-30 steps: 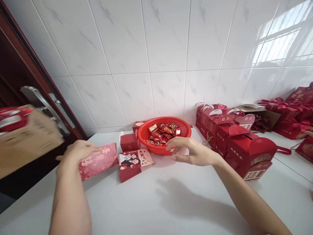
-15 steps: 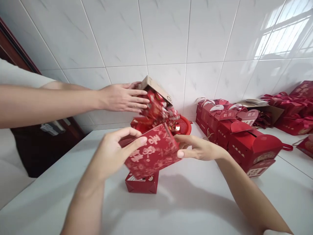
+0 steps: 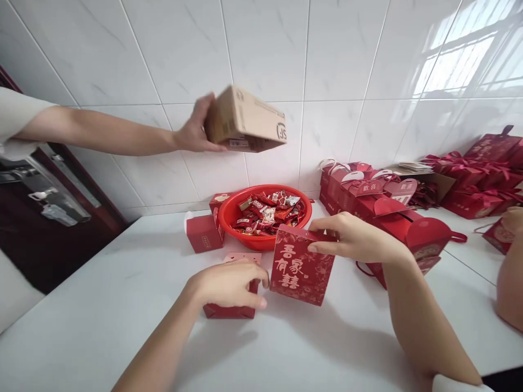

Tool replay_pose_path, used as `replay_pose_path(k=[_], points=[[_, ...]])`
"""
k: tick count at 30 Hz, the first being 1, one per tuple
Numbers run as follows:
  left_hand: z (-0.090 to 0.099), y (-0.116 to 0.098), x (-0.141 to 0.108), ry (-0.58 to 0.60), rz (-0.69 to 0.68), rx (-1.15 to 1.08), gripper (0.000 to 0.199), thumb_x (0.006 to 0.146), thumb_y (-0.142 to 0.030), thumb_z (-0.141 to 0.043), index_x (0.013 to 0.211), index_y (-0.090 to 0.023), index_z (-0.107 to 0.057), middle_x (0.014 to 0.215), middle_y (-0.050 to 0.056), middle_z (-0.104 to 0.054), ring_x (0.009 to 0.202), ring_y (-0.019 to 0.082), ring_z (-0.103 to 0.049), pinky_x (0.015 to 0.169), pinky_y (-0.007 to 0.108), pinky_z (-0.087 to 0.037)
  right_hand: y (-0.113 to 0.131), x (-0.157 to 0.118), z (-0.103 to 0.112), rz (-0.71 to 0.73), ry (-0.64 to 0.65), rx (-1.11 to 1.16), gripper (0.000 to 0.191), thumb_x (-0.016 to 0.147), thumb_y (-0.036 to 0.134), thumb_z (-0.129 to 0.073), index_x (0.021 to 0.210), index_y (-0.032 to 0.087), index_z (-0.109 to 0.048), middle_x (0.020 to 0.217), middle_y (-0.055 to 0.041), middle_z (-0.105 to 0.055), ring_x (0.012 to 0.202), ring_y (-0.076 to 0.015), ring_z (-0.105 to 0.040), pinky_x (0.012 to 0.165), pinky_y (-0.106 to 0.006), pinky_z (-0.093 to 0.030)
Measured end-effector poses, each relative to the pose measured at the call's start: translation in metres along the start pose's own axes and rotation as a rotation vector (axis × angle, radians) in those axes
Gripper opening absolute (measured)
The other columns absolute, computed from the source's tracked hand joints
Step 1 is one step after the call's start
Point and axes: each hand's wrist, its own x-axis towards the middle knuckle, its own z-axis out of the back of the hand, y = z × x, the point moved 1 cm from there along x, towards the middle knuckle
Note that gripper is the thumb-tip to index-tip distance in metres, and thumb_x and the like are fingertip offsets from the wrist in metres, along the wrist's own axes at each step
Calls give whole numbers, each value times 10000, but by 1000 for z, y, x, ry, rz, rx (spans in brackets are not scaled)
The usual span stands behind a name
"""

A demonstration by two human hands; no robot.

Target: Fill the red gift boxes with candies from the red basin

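Observation:
My right hand (image 3: 341, 237) grips the top of a flat red box with pale lettering (image 3: 302, 267), tilted above the white table. Just left of it, my left hand (image 3: 235, 284) has its fingers apart, over a small red box (image 3: 229, 311) whose middle it hides. Behind both hands, a red plastic basket (image 3: 225, 223) holds several wrapped candies (image 3: 267, 214). Another person's hand (image 3: 196, 128) holds a tilted brown cardboard box (image 3: 261, 117) in the air above and behind the basket.
Two small red boxes stand left of the basket, one a plain red box (image 3: 201, 233). Red handled boxes (image 3: 379, 204) line the right side, with ribboned boxes (image 3: 461, 174) farther back. A person's arm (image 3: 510, 272) is at the right edge. A tiled wall (image 3: 269, 54) rises behind.
The cardboard box has risen off the basket, held by one hand instead of two. My left hand has let go of the lettered box, which my right hand has moved to the right.

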Motion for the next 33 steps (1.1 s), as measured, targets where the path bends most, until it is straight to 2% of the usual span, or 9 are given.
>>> replay_pose_path(k=[2,5,8,11,14,18,24,29,33], points=[[-3,8,4,89,3,3,135,698,-374,-687,732,-248,-723,795,7,-715,844,235,-663,577,245,-412,-1,4,-6,-22,56,-67,231,921,417,-590,889,192,-635,621,35,-501,543,-102,-375,547,-250,-274],[-1,23,5,81,120,-21,178,717,-373,-643,635,-222,-691,646,17,-669,642,214,-640,536,266,-407,-1,11,-14,-52,113,-120,188,908,382,-614,872,200,-642,701,8,-590,598,-118,-454,568,-250,-286],[7,24,1,-133,158,-43,263,824,-420,-567,767,-223,-730,682,27,-695,625,219,-654,573,286,-459,-2,17,-19,-52,136,-114,205,900,396,-629,845,199,-649,725,-1,-622,638,-130,-500,591,-248,-305],[12,9,0,-430,-33,-162,384,869,-490,-582,1151,-265,-713,1116,42,-743,998,250,-686,804,301,-524,-5,21,-24,0,160,-31,233,922,406,-593,865,191,-662,714,0,-622,624,-124,-506,597,-244,-324],[8,-7,5,-479,-146,-249,459,834,-505,-658,1222,-260,-689,1226,43,-714,1086,254,-660,870,311,-526,-7,23,-28,48,183,81,303,964,396,-501,796,175,-620,673,8,-571,586,-105,-464,574,-236,-335],[-1,-8,18,-517,-167,-355,287,918,-424,-550,1035,-235,-732,1025,21,-755,921,216,-685,794,295,-519,-11,25,-31,30,206,231,409,980,449,-427,677,180,-484,614,27,-440,553,-92,-422,537,-228,-367],[-5,5,30,-456,-140,-547,307,867,-420,-597,1096,-218,-628,768,-12,-664,730,183,-613,656,278,-465,-21,34,-41,-116,325,500,484,877,615,-533,680,183,-442,641,36,-368,570,-101,-511,493,-214,-465],[-3,5,34,-248,-200,-666,212,846,-402,-609,857,-193,-642,790,-4,-621,758,158,-567,707,275,-450,-30,39,-46,-205,453,505,451,843,594,-608,733,168,-507,691,21,-477,568,-96,-563,470,-194,-456],[1,4,31,-225,-185,-695,216,842,-409,-626,868,-199,-670,848,6,-662,852,178,-611,822,310,-487,-39,45,-40,-180,291,514,473,833,627,-620,789,157,-593,748,-12,-590,659,-123,-612,534,-207,-495]])
